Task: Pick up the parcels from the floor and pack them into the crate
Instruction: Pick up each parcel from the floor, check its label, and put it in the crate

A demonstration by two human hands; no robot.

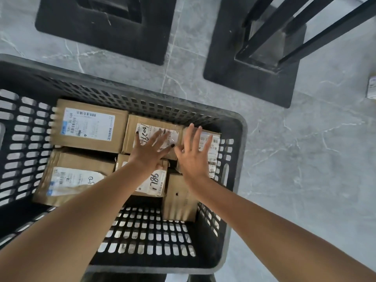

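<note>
1. Two bare forearms reach over the near rim of the black slotted crate (242,139), which stands on the grey marbled floor (305,159)
2. Six cardboard parcels (89,125) lie inside, filling its far part; a plain box (179,202) and the parcel marked "1786" (151,184) are nearest
3. The left hand (149,152), fingers straight and spread, lies over the middle far parcel (146,129); the right hand (192,157), likewise spread, lies over the narrow parcel (211,143) by the right wall
4. Beyond stand two black square bases (101,27); a small box (372,87) lies at the floor's right edge
</note>
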